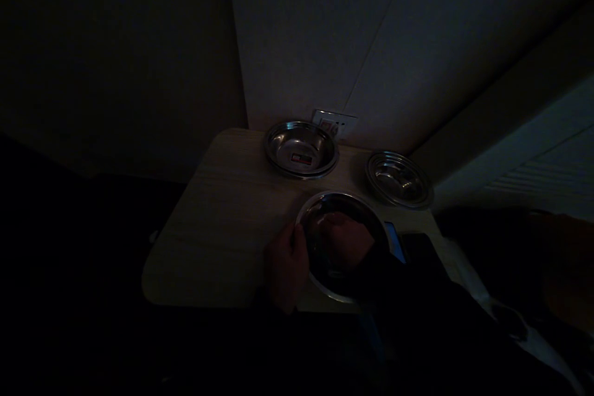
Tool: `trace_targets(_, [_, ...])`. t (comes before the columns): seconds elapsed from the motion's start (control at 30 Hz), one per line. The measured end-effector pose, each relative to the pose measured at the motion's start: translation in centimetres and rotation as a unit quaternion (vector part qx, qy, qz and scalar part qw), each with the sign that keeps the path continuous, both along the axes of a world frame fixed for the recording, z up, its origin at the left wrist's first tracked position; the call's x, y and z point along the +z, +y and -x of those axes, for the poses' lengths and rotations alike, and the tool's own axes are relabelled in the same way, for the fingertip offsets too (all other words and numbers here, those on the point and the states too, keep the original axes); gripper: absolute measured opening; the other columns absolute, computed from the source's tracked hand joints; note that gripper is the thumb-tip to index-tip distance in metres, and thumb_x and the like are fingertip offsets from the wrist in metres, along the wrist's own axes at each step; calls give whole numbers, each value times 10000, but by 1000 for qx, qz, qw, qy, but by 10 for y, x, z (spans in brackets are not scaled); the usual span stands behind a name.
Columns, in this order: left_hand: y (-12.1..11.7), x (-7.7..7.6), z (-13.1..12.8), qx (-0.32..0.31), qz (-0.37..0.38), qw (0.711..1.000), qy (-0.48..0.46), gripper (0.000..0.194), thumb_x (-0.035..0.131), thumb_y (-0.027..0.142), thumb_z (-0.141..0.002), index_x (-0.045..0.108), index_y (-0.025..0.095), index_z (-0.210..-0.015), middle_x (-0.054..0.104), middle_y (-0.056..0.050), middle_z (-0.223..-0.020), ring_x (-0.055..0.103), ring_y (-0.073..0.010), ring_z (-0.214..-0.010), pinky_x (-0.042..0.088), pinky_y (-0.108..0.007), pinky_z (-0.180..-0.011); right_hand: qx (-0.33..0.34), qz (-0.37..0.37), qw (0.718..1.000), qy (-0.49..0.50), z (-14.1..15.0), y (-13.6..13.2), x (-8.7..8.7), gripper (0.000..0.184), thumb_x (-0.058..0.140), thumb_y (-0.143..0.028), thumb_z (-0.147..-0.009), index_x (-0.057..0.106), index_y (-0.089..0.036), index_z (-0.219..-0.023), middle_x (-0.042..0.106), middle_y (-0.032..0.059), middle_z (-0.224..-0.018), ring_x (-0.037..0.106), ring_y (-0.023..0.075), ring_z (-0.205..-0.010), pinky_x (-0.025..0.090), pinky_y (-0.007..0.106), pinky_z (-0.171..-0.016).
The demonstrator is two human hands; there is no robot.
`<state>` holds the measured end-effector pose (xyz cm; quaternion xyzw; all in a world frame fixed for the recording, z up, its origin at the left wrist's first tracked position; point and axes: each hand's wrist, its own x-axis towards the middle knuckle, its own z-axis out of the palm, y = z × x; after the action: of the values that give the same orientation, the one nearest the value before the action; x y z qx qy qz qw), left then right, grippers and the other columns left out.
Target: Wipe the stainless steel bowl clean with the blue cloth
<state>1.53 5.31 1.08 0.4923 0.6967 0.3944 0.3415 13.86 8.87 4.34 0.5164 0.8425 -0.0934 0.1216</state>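
The light is very dim. At the front of a small wooden table sits a round metal bowl (334, 193). My left hand (286, 267) is closed on its left rim, thumb at the edge. Inside the bowl is my right hand (347, 240), its fingers curled down against the inner surface. Whatever those fingers may hold is too dark to make out. Behind the bowl, to the left, stands a stack of metal bowls (320, 154), the top one with a dark and red label. Another stack of metal bowls (398, 182) is at the back right.
The pale wooden table (208, 216) has rounded corners and stands against a panelled wall (315, 31). A wall socket (343, 124) is just behind the left stack. A flat blue-lit object (396, 242), perhaps a phone, and a dark item (423, 250) lie right of the front bowl.
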Motion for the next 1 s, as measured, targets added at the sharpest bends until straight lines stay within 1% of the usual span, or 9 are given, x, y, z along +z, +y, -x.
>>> trace_targets(0.17, [2, 0, 0, -3, 4, 1000, -2, 337, 365, 332, -858, 636, 158, -759, 634, -35, -648, 557, -131, -587, 374, -231, -555, 63, 57, 996, 10, 0, -8, 3, 268, 395, -241, -862, 634, -177, -967, 629, 98, -984, 552, 210, -950, 440, 264, -680])
trace_targets(0.23, [1, -1, 1, -11, -1, 1000, -3, 332, 373, 333, -855, 643, 160, -766, 648, -40, -669, 567, -134, -603, 383, -231, -569, 53, 48, 997, 18, 1, -6, 1, 282, 387, -250, -866, 622, -178, -1002, 624, 98, -1006, 555, 208, -938, 439, 278, -699])
trace_targets(0.37, [0, -1, 2, -3, -16, 1000, 6, 317, 385, 322, -850, 649, 156, -795, 676, -59, -736, 593, -146, -653, 401, -237, -604, 21, -12, 999, 32, 7, 0, -4, 295, 351, -225, -881, 619, -162, -989, 617, 101, -1017, 540, 207, -958, 433, 281, -725])
trace_targets(0.53, [-1, -2, 0, 11, -13, 1000, 10, 332, 373, 322, -853, 647, 157, -765, 670, -55, -697, 590, -145, -621, 403, -241, -595, 72, 46, 996, 16, 10, -2, -7, 257, 420, -220, -857, 617, -177, -1016, 624, 85, -1016, 539, 206, -967, 427, 278, -754])
trace_targets(0.67, [-2, -1, 2, 5, -13, 1000, 10, 334, 372, 328, -851, 646, 162, -758, 664, -50, -681, 587, -145, -618, 393, -239, -577, 26, -27, 999, 34, 13, 4, -6, 255, 383, -225, -874, 619, -160, -945, 618, 101, -1003, 537, 206, -955, 429, 271, -723])
trace_targets(0.73, [-3, -2, 2, 9, -12, 1000, 14, 330, 369, 322, -851, 642, 162, -757, 663, -51, -682, 586, -147, -619, 391, -242, -578, 28, -43, 998, 37, 14, 3, -5, 250, 377, -189, -864, 616, -154, -927, 621, 102, -986, 541, 203, -937, 429, 269, -709])
trace_targets(0.87, [-3, -3, 0, 24, -6, 1000, 5, 332, 366, 329, -852, 633, 164, -745, 655, -45, -664, 579, -145, -605, 390, -243, -573, 85, 19, 996, 36, 12, -8, -1, 232, 422, -198, -833, 619, -165, -951, 640, 84, -932, 565, 206, -893, 434, 275, -691])
trace_targets(0.93, [-4, -4, 0, 25, -3, 1000, 7, 332, 373, 336, -849, 633, 164, -734, 653, -45, -661, 575, -143, -603, 385, -240, -569, 80, 37, 996, 32, 11, -9, 0, 238, 419, -235, -843, 624, -173, -948, 642, 84, -936, 570, 204, -895, 435, 275, -693])
trace_targets(1.0, [-4, -4, 1, 17, -3, 1000, 16, 328, 378, 335, -848, 636, 164, -739, 655, -46, -670, 576, -142, -611, 383, -239, -578, 49, 19, 998, 29, 13, -3, 0, 258, 391, -243, -859, 627, -174, -939, 636, 94, -975, 568, 201, -914, 437, 272, -699])
